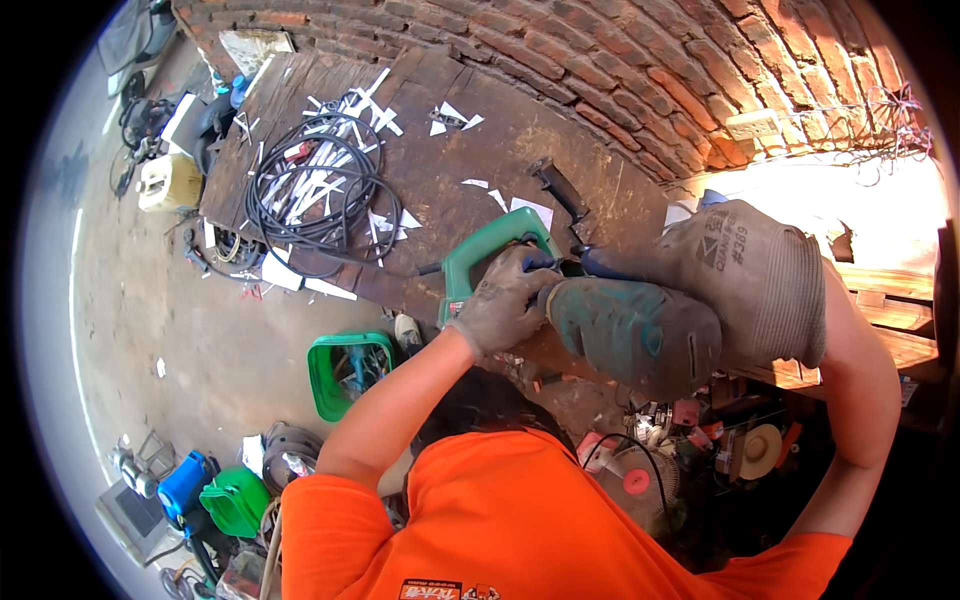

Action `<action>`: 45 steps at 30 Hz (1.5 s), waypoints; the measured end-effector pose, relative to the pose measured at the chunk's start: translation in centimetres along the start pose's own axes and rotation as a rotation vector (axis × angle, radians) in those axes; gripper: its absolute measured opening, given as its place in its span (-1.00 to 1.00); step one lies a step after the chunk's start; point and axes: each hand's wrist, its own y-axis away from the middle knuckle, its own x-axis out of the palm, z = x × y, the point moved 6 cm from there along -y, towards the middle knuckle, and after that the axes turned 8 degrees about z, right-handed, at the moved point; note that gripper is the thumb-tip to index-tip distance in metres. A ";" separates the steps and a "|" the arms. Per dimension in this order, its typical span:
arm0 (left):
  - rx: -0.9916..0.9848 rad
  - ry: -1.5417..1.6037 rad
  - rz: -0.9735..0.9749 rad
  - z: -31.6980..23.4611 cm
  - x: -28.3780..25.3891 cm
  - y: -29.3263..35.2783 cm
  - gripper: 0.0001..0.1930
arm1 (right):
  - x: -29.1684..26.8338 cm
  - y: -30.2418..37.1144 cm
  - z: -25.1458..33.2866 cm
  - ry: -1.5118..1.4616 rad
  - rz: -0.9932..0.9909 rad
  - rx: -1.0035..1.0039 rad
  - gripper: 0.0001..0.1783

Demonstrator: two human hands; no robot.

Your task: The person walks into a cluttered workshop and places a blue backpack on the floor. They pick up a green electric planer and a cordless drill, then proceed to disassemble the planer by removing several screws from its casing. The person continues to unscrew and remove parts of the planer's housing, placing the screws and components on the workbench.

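I have a green corded power tool [640,330] with a D-shaped rear handle in front of my body, above the table's near edge. My left hand [507,300], in a grey work glove, is closed around the tool where the handle meets the body. From the right, my gloved right hand [715,265] reaches over the tool's far side. Its blue-tipped finger presses against a dark part beside my left fingers; the thumb is hidden. Just beyond lies a black grip-like handle [560,190] on the table. The tool's cable [400,270] runs left.
A coiled black cable [255,205] lies over white scraps [330,165] on the brown table [430,85], against a brick wall [600,70]. Below left stand a green bucket [325,385] and a yellowish jug [170,185]. A fan [635,480] and clutter sit below right.
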 end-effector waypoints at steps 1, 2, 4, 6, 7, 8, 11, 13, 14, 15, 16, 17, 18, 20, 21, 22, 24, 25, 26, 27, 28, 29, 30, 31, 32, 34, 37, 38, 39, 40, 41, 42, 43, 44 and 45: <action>0.048 -0.003 -0.007 0.2 0.1 -0.2 -0.68 | 0.1 -0.2 -0.6 -0.083 -0.011 0.049 -0.23; 0.067 0.013 -0.012 0.2 0.2 -0.1 -0.68 | 0.2 -0.3 -1.2 -0.151 -0.027 0.070 -0.24; 0.069 0.057 -0.030 -0.4 -0.4 -0.2 -0.66 | 0.2 -0.8 -2.5 -0.269 -0.070 0.069 -0.25; 0.062 0.080 -0.018 -0.6 -0.5 -0.3 -0.65 | 0.9 -0.8 -3.4 -0.297 -0.083 0.082 -0.29; 0.044 0.044 -0.021 -0.2 -0.8 0.0 -0.65 | 1.3 -1.2 -3.8 -0.259 -0.079 0.069 -0.31; 0.023 0.007 -0.027 0.3 -1.2 0.3 -0.65 | 1.3 -1.6 -3.5 -0.235 -0.090 0.024 -0.35; 0.020 0.013 0.003 0.4 -0.5 0.2 -0.66 | 1.8 0.1 -1.7 -0.288 -0.192 -0.130 -0.45; 0.004 0.029 0.026 0.0 -0.2 -0.1 -0.66 | 2.4 0.9 -1.3 -0.400 -0.253 -0.201 -0.48; -0.012 0.030 0.028 0.0 -0.2 -0.2 -0.66 | 3.0 1.2 -1.4 -0.463 -0.258 -0.170 -0.48; -0.019 0.026 0.030 0.0 -0.3 -0.2 -0.66 | 3.5 1.1 -1.7 -0.557 -0.220 -0.152 -0.47; -0.028 0.024 0.030 0.1 -0.3 0.0 -0.65 | 4.1 0.9 -2.0 -0.649 -0.184 -0.132 -0.46; -0.037 0.023 0.031 0.2 -0.3 0.1 -0.65 | 4.3 1.0 -2.0 -0.575 -0.159 -0.080 -0.46; -0.036 0.021 0.030 0.3 -0.3 0.1 -0.65 | 4.5 1.3 -1.9 -0.501 -0.134 -0.029 -0.46; -0.033 0.012 0.036 0.3 -0.3 0.1 -0.64 | 4.5 1.6 -1.8 -0.386 -0.117 0.044 -0.46; -0.042 0.015 0.036 0.3 -0.3 0.1 -0.64 | 4.3 1.6 -1.7 -0.341 -0.121 0.065 -0.45; -0.045 0.021 0.038 0.3 -0.3 0.0 -0.64 | 4.2 1.7 -1.8 -0.296 -0.125 0.093 -0.44; -0.055 0.048 0.041 0.4 -0.3 0.0 -0.63 | 4.4 1.0 -2.1 -0.223 -0.152 0.002 -0.46; -0.065 0.065 0.036 0.6 -0.4 0.1 -0.63 | 4.2 0.6 -2.3 -0.181 -0.164 -0.049 -0.46; -0.075 0.083 0.031 0.7 -0.4 0.2 -0.63 | 4.1 0.4 -2.7 -0.232 -0.127 -0.032 -0.47; -0.079 0.103 0.018 0.7 -0.5 0.2 -0.63 | 4.0 0.3 -3.0 -0.283 -0.090 -0.016 -0.47; -0.083 0.124 0.009 0.7 -0.6 0.3 -0.63 | 3.9 0.3 -3.1 -0.307 -0.068 -0.003 -0.48; -0.088 0.145 0.000 0.7 -0.7 0.4 -0.64 | 3.8 0.3 -3.2 -0.328 -0.046 0.010 -0.49; -0.076 0.136 -0.008 0.6 -0.8 0.5 -0.64 | 3.5 0.2 -3.0 -0.318 -0.038 0.018 -0.50; -0.065 0.126 -0.019 0.6 -0.9 0.5 -0.64 | 3.3 0.3 -2.9 -0.274 -0.065 -0.006 -0.50; -0.053 0.117 -0.030 0.5 -1.0 0.6 -0.64 | 3.1 0.3 -2.7 -0.229 -0.094 -0.030 -0.51; -0.051 0.072 -0.090 -0.1 -1.5 1.2 -0.64 | 3.0 0.6 -2.4 -0.142 -0.167 -0.081 -0.51; -0.083 0.026 -0.118 -0.8 -2.0 2.1 -0.65 | 2.4 0.4 -2.0 -0.218 -0.096 0.023 -0.50; -0.100 0.013 -0.117 -0.9 -2.1 2.3 -0.65 | 2.3 0.4 -1.8 -0.252 -0.060 0.062 -0.49; -0.112 0.007 -0.105 -0.9 -2.2 2.3 -0.65 | 2.1 0.2 -1.8 -0.267 -0.034 0.075 -0.47; -0.123 0.000 -0.093 -1.0 -2.3 2.2 -0.65 | 1.9 0.2 -1.8 -0.282 -0.010 0.088 -0.45; -0.134 -0.007 -0.081 -1.0 -2.4 2.2 -0.65 | 1.8 0.2 -1.9 -0.297 0.015 0.100 -0.43; -0.139 -0.005 -0.059 -1.0 -2.5 2.1 -0.66 | 1.9 0.2 -1.9 -0.313 0.040 0.113 -0.41; -0.141 -0.004 -0.037 -1.0 -2.6 2.0 -0.66 | 1.9 0.4 -2.0 -0.327 0.064 0.127 -0.39; -0.143 -0.002 -0.015 -1.1 -2.7 1.8 -0.66 | 2.0 0.6 -2.0 -0.332 0.043 0.111 -0.39; -0.153 -0.006 -0.007 -1.3 -2.8 1.8 -0.66 | 2.2 0.8 -2.1 -0.337 0.022 0.095 -0.39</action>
